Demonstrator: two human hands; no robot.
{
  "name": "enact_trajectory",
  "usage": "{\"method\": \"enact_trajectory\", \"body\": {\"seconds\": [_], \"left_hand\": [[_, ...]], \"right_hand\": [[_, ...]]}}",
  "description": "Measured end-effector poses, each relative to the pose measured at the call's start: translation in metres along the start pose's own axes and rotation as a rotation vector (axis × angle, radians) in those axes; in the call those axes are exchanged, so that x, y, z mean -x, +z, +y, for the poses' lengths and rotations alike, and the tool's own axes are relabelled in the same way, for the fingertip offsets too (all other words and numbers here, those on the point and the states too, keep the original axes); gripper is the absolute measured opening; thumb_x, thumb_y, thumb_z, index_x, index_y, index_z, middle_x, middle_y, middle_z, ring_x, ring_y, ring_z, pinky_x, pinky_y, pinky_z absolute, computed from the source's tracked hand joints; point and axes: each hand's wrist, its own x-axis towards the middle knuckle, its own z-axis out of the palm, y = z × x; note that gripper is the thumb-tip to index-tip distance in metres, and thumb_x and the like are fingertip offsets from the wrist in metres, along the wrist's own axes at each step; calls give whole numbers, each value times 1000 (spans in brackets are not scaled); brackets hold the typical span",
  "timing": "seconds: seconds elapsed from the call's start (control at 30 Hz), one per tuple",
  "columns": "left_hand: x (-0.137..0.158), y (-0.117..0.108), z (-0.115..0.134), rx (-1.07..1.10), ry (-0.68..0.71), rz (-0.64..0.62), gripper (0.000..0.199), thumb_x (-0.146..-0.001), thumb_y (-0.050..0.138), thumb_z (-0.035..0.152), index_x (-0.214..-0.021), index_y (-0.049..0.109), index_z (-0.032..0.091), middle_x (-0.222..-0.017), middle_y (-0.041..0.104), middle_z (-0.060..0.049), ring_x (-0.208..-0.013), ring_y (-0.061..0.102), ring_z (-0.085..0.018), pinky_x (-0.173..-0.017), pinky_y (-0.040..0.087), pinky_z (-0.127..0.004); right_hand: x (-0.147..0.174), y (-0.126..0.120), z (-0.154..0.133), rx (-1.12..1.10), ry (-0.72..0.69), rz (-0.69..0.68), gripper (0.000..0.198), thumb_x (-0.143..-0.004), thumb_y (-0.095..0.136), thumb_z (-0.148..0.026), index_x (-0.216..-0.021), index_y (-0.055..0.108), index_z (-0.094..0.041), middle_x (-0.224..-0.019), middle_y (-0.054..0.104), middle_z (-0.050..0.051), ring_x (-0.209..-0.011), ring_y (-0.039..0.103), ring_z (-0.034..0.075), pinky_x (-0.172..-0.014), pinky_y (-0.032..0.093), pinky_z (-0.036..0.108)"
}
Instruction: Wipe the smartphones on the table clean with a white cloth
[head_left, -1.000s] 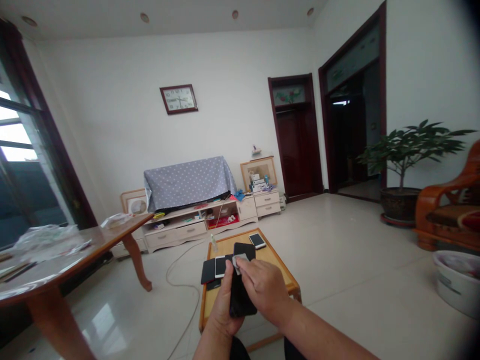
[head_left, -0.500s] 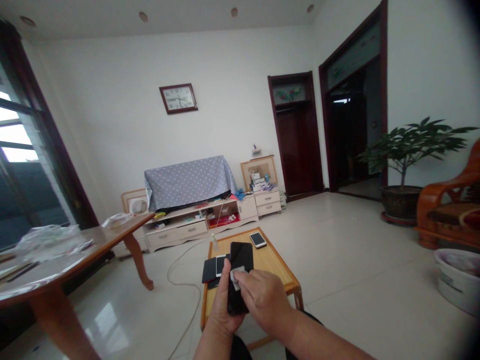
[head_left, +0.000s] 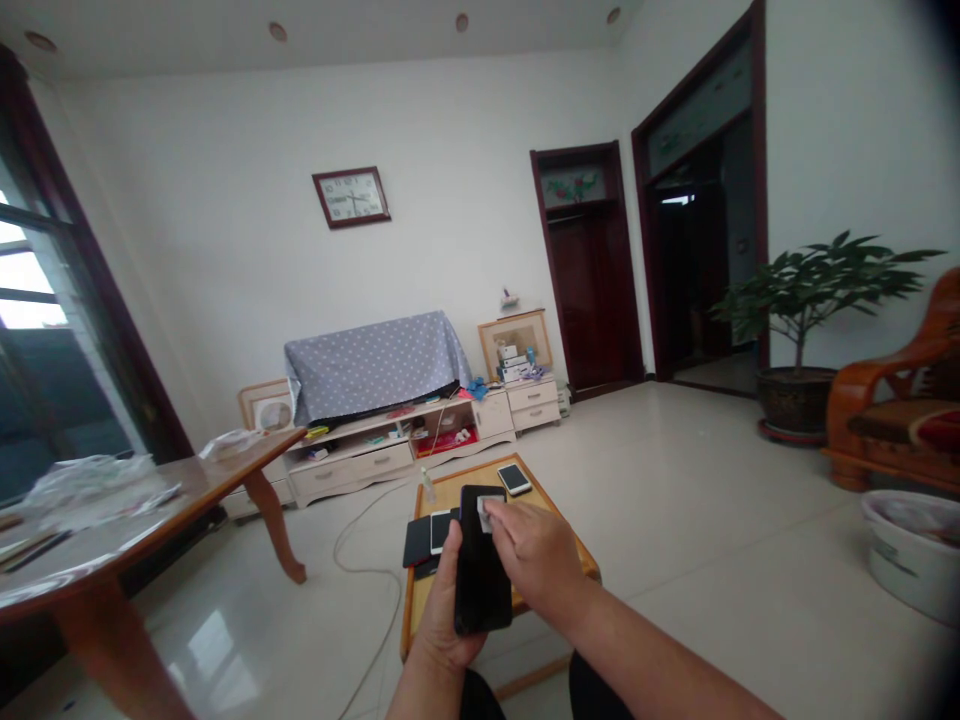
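Left hand (head_left: 442,625) wraps black phone (head_left: 482,560) by its edges, above the low surface (head_left: 551,525); right hand (head_left: 536,555) pinches small wipe (head_left: 485,517) on its top. Phone: stiff, slick, fragile glass.

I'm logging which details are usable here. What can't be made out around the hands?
- Head view: the black phone has its lower end hidden by the left hand.
- The small pale wipe is mostly covered by the right hand.
- The dark items on the small table are too small to identify.
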Motion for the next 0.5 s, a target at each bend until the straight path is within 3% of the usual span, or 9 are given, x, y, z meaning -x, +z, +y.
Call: {"method": "enact_trajectory", "body": {"seconds": [0.1,0.23,0.3,0.5], "left_hand": [[0,0,1,13,25,-29,51,-88,65,50,-127,63,16,-109,76,-10,-102,72,-25,-94,53,-35],[-2,-10,5,-24,-100,-6,65,-82,64,65,-111,69,7,-96,76,-16,-99,72,-31,-92,54,-41],[-3,-11,5,-36,-97,13,65,-81,65,65,-110,69,7,-92,76,-16,-97,72,-32,-91,55,-43],[-2,-1,1,-22,73,-15,53,-88,66,49,-130,61,17,-113,75,-11,-100,72,-24,-94,54,-36]], "right_hand": [[-4,-1,3,-4,16,8,27,-100,45,-18,-115,67,-22,-96,74,6,-88,67,18,-80,44,28],[25,6,-10,12,-67,-100,23,-97,49,-19,-109,68,-23,-85,73,4,-78,66,20,-72,43,30],[28,7,-11,19,-75,-116,22,-96,50,-19,-109,68,-23,-84,73,3,-76,66,20,-71,43,30],[-14,-5,11,31,54,14,28,-100,46,-19,-115,69,-22,-97,75,6,-90,69,19,-82,46,28]]}}
